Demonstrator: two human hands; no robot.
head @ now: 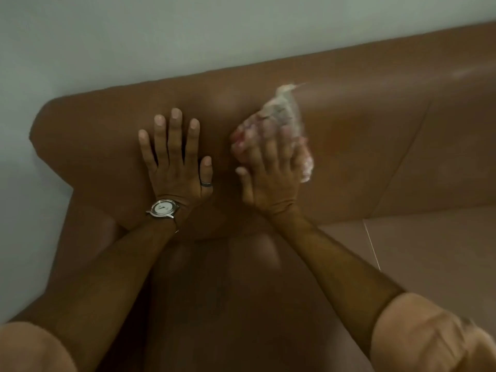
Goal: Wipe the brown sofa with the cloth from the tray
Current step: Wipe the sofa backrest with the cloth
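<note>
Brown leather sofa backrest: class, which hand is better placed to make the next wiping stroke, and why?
The right hand. It presses the pale crumpled cloth on the brown leather sofa. The left hand lies flat and empty, fingers spread, bracing.

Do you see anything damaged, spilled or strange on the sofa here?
Nothing stands out. The brown sofa shows no tear or spill. The left hand lies flat on its backrest, and the right hand presses the cloth against it. The cloth is blurred.

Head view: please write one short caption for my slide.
Right hand presses a cloth against the brown sofa backrest while the left hand rests flat beside it.
</note>
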